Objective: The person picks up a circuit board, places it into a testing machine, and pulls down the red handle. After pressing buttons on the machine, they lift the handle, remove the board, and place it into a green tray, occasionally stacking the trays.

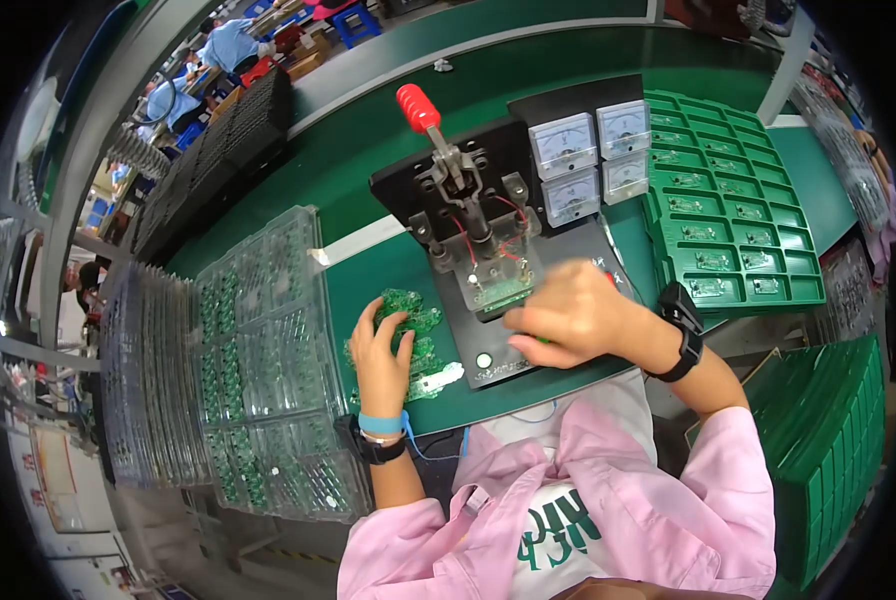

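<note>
My left hand (378, 362) rests at the edge of a loose pile of small green circuit boards (418, 312), its fingers apart and touching them. A whitish strip-shaped piece (436, 381) lies below the pile. My right hand (575, 316), slightly blurred, is curled with thumb and forefinger close together at the front of a test fixture (478, 290). A trace of green shows under its fingers, but what it holds is hidden. The fixture's toggle clamp has a red handle (419, 108) standing up; red wires run to its clear plate.
Four-dial panel meters (568, 145) stand behind the fixture. A green compartment tray (728, 215) with boards is at right, above stacked green trays (818, 460). Clear trays of boards (268, 370) stand at left. A blue strap's cord (423, 452) hangs from my left wrist. People work beyond.
</note>
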Demonstrator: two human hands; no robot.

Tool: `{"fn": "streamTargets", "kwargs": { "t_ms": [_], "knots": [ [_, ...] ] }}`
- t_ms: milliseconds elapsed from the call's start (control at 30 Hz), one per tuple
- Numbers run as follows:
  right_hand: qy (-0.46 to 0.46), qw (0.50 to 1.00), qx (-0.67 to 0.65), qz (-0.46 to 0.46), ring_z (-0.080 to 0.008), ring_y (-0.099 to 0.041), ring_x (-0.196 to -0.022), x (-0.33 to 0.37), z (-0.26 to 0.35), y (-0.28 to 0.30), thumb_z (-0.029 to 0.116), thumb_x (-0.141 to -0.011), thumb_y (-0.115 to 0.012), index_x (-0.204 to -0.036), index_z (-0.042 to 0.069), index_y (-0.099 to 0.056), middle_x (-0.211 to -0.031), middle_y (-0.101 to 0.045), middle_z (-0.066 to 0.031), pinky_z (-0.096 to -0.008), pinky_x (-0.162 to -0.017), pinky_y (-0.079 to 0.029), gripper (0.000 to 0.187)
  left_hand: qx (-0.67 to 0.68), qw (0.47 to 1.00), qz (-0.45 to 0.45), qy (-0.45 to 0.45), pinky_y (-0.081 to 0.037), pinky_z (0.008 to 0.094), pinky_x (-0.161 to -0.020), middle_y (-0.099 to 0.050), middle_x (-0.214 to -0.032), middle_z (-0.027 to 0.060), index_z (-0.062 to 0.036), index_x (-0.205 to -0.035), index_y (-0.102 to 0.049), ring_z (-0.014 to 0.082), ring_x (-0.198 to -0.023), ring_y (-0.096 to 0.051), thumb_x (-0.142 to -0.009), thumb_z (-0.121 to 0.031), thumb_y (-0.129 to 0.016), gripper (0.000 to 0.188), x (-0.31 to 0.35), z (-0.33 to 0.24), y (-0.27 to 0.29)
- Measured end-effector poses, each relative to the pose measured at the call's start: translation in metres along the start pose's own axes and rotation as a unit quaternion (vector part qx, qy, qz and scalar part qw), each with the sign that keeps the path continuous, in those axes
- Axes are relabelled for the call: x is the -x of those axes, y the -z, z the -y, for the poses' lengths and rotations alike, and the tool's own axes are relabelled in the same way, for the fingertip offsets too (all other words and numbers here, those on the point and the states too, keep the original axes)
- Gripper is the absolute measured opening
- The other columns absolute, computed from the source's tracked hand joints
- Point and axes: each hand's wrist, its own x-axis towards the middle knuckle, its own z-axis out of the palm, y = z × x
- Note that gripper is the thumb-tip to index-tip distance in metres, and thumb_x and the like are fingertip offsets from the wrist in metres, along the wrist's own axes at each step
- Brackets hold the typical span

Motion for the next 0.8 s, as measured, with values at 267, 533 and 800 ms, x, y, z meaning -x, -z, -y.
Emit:
{"fn": "streamTargets", "kwargs": {
  "t_ms": [267,533,800],
  "knots": [
    [-0.086,0.949,0.235,0.191,-0.0164,-0.059,-0.046,-0.003,0.014,-0.029,0.009,-0.074,-0.059,-0.094,-0.004,-0.061,-0.055,-0.056,-0.0030,-0.0307,-0.039,-0.042,0.024,0.116,0.991,-0.027,-0.068,-0.048,0.0411,-0.089,-0.063,-0.117,0.0126,-0.0053,-0.101,-0.067,0.0333,-0.106,-0.061,-0.079,0.000,-0.069,0.023,-0.004,0.001,0.002],
    [-0.058,0.976,0.191,0.085,-0.0163,-0.058,-0.048,0.019,0.025,-0.013,0.010,-0.067,-0.063,-0.081,0.001,-0.058,-0.058,-0.055,-0.0028,-0.0306,-0.041,-0.044,0.018,0.144,0.944,-0.089,-0.282,-0.055,0.0369,-0.078,-0.070,-0.098,0.0124,-0.0005,-0.105,-0.066,0.0304,-0.088,-0.068,-0.078,0.008,-0.061,0.029,-0.016,-0.079,0.006],
    [-0.182,0.934,0.303,-0.049,-0.0194,-0.055,-0.052,0.091,0.005,0.066,-0.003,-0.067,-0.067,-0.088,0.003,-0.061,-0.066,-0.053,-0.0050,-0.0330,-0.046,-0.044,0.023,0.095,0.962,-0.006,-0.256,-0.048,0.0395,-0.093,-0.064,-0.115,0.0150,0.0010,-0.116,-0.062,0.0291,-0.110,-0.060,-0.083,-0.008,-0.060,0.034,-0.007,-0.115,-0.016]
  ]
}}
